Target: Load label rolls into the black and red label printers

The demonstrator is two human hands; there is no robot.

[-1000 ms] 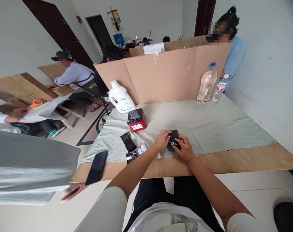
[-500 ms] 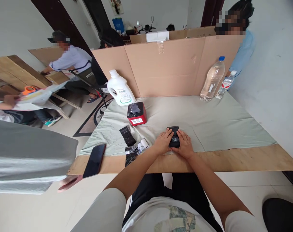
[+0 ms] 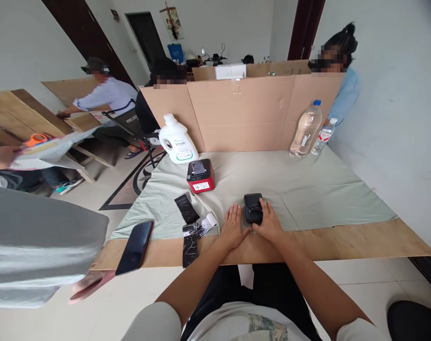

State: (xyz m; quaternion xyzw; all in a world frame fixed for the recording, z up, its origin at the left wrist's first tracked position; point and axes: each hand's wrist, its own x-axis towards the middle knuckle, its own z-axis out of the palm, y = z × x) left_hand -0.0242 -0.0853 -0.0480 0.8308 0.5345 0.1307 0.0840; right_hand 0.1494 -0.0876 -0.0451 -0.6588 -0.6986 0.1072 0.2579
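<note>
A small black portable printer (image 3: 251,208) lies on the cloth near the table's front edge. My left hand (image 3: 233,229) rests flat on the cloth just left of it, open, with fingers stretched out and the thumb pointing right. My right hand (image 3: 269,222) is at the printer's right side, its index fingertip touching the casing and its thumb by the lower edge; the fingers are straight and not wrapped around it. Black printed strips (image 3: 190,242) and a small white paper roll (image 3: 210,220) lie left of my hands. A red and black printer (image 3: 204,185) stands behind them.
A phone (image 3: 135,247) lies at the front left edge. A white jug (image 3: 180,142) stands at the back left; a large bottle (image 3: 307,130) and a smaller bottle (image 3: 324,137) stand back right. A cardboard partition (image 3: 240,116) closes off the far side. Other people sit beyond.
My left hand has come off the black printer and now lies flat to its left. My right hand has shifted toward the printer's lower right. The view has tilted slightly up.
</note>
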